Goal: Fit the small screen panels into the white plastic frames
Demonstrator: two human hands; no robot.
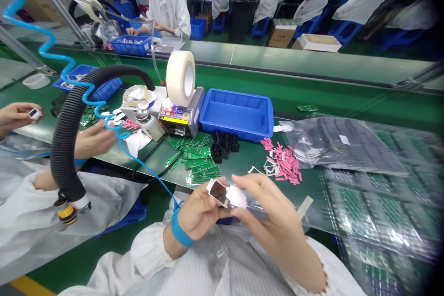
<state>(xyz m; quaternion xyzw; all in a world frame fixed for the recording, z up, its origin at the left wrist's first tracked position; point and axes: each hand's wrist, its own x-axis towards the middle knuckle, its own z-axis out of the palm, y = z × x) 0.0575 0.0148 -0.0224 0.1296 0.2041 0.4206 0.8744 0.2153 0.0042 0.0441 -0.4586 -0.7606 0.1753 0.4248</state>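
Note:
In the head view, my left hand [197, 212], with a blue band at its wrist, grips a small display screen [218, 192] in a white frame. The screen's face is dark and shiny. My right hand [274, 215] has its thumb and forefinger around a white, rounded sheet-like piece [236, 196] beside the screen. Whether the two parts are joined I cannot tell. Just beyond my hands lie green circuit boards [203, 164], black parts [224, 145], pink strips [286, 164] and white frames [270, 166].
A blue bin [237, 113] stands beyond the boards. Left of it, a tape roll [181, 78] rests on a boxy device [182, 118]. Bagged sheets [340, 143] and trays of boards [367, 208] lie right. A black hose [64, 134] and a co-worker's hands [93, 141] are at left.

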